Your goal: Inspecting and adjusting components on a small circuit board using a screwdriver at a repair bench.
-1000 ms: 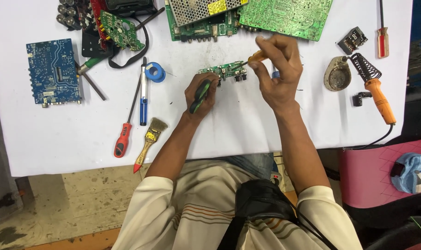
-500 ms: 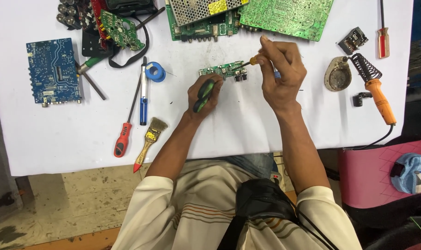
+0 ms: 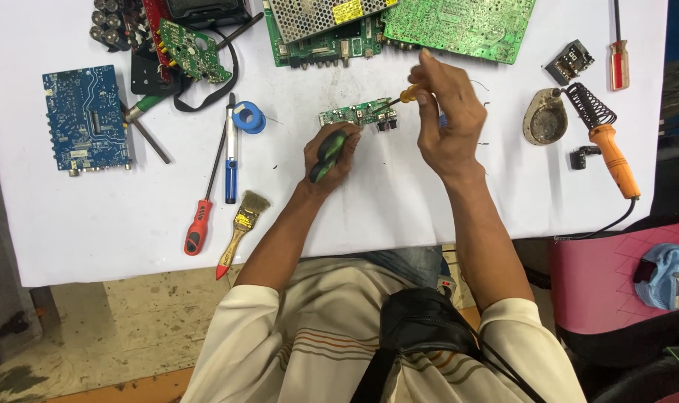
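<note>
2 hands over the small green circuit board point(image 3: 357, 115) mid-worktop point(image 3: 429, 201). Left hand point(image 3: 330, 153) wraps a black-green tool handle point(image 3: 326, 155), just below the board. Right hand point(image 3: 448, 116) pinches an orange-handled screwdriver point(image 3: 399, 97), tip at the board's right end. Bare white surface below both hands to the near edge. Solder sucker point(image 3: 231, 153) and tape roll point(image 3: 248, 117) left; soldering iron point(image 3: 612, 153) well apart right.

A white-covered table point(image 3: 93, 246) fills the upper view under even light. Below its near edge lies a worn, stained concrete floor point(image 3: 116, 328). A pink cushioned seat point(image 3: 608, 283) stands off its right corner.
</note>
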